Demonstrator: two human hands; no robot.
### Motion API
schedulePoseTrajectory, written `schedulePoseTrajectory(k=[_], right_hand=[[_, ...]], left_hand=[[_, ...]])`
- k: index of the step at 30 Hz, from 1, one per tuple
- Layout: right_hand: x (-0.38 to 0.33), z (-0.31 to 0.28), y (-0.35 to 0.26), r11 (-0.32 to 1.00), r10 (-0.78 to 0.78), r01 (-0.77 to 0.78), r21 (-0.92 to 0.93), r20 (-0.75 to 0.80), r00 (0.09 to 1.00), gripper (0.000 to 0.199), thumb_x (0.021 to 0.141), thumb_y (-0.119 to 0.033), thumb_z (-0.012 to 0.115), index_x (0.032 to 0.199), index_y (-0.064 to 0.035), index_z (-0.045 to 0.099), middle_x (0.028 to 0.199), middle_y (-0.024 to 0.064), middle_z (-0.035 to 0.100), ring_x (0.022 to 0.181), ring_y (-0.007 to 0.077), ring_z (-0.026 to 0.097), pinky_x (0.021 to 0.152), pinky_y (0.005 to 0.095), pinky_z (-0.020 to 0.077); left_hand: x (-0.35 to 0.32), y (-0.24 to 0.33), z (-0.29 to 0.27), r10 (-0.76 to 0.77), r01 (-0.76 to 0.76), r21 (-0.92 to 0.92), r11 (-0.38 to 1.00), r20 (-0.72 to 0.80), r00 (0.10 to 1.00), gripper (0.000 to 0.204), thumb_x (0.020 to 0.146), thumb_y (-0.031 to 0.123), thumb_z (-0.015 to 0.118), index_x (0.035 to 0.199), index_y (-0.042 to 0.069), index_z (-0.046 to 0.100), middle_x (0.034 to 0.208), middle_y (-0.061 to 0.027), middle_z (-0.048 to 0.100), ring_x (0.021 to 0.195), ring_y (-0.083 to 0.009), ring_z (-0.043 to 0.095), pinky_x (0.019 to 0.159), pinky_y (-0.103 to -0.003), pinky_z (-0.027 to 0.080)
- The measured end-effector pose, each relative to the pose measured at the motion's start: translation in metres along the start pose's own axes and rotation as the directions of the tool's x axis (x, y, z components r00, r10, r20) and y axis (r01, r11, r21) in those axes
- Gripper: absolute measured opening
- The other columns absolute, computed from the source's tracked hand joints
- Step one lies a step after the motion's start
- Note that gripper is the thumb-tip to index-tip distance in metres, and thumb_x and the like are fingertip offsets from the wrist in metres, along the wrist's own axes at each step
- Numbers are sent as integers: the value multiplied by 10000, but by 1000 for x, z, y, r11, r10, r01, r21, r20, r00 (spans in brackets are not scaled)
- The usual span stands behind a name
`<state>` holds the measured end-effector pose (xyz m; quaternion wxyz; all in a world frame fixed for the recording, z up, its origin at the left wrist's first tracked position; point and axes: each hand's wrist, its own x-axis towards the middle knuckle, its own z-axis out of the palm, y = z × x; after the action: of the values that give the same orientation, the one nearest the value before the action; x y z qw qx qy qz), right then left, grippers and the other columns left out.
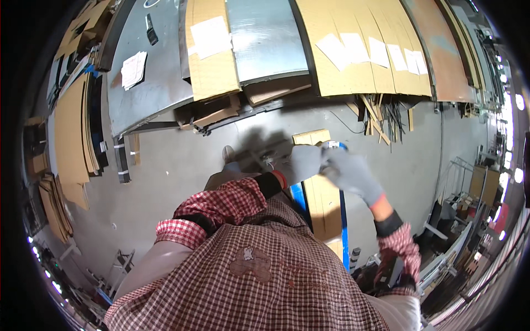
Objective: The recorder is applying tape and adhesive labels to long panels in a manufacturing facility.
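Observation:
Both my hands wear grey gloves with red cuffs and meet over a long tan cardboard piece [322, 209] with blue along its sides. My left hand [305, 161] is closed, its fingertips against the right hand's fingers. From the right, my right hand [353, 172] reaches in with its fingers curled together at the same spot. Whatever lies between the fingers is hidden. Just behind them a small blue and white round thing [334, 145] peeks out, partly covered by the right hand; I cannot tell whether it is held.
Ahead stand metal-topped tables [268, 38] with cardboard sheets [359, 49] and white papers [212, 37]. Thin strips [381, 118] stick out beneath the right one. Cardboard sheets [74, 129] lean at the left. A metal frame [461, 171] stands at the right on the grey floor [143, 193].

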<state>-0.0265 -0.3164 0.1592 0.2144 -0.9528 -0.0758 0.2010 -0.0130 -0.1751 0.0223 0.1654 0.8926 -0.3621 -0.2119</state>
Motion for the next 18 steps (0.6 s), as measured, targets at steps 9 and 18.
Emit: schedulePoseTrajectory(k=[9,18], right_hand=[[76,18,101,942,-291,329,-61,336,896,150,862,-223,593,855,-73,587,755,198,615,706,405,589,631,463,463],[42,61,200,917,106,15,-399,280,954,161,874,-225,566,917,-110,670,834,177,670,781,380,662,665,444,518]], left_hand=[[-10,7,3,-29,-75,-241,968,-402,915,555,845,254,630,1352,62,510,559,-84,578,487,-246,596,466,-383,486],[-16,15,14,89,-170,-171,971,-401,912,420,847,219,608,1239,71,585,689,-79,619,550,-230,611,495,-366,491]])
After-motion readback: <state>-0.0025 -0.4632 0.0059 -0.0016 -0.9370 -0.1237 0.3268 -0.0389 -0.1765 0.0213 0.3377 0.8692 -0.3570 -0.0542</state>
